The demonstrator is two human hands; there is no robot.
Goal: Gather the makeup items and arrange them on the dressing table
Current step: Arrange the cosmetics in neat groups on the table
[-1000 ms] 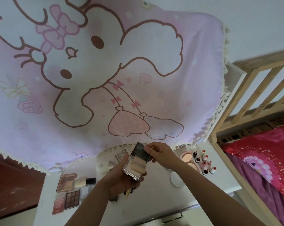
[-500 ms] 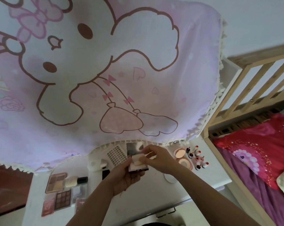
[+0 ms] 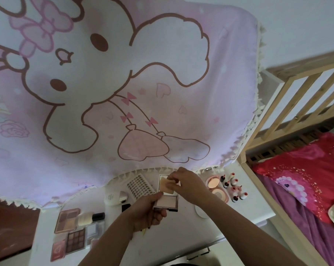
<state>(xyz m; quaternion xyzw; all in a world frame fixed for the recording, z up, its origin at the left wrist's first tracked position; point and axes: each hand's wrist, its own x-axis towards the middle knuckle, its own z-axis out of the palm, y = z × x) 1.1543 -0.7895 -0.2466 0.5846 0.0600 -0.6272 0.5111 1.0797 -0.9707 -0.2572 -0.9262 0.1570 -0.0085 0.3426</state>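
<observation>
My left hand (image 3: 147,212) grips an open square powder compact (image 3: 167,202) above the white dressing table (image 3: 181,244). Its pale powder pan faces up and its mirrored lid stands up behind. My right hand (image 3: 189,184) pinches a thin beige powder puff (image 3: 167,186) lifted just above the pan, in front of the lid. On the table lie eyeshadow palettes (image 3: 67,220), a dark palette (image 3: 76,239), a foundation bottle (image 3: 90,217), a white jar (image 3: 112,197), a sheet of false lashes (image 3: 140,186), a pink compact (image 3: 213,184) and several small red-capped bottles (image 3: 234,187).
A pink cartoon rabbit cloth (image 3: 124,83) hangs over the back of the table. A wooden bed frame (image 3: 277,112) with a red floral cover (image 3: 306,177) stands right against the table. A white round pad (image 3: 200,212) lies under my right forearm.
The compact has come down and tilted flat. My right hand has lifted the puff out of the pan. The view has shifted slightly to the right.
</observation>
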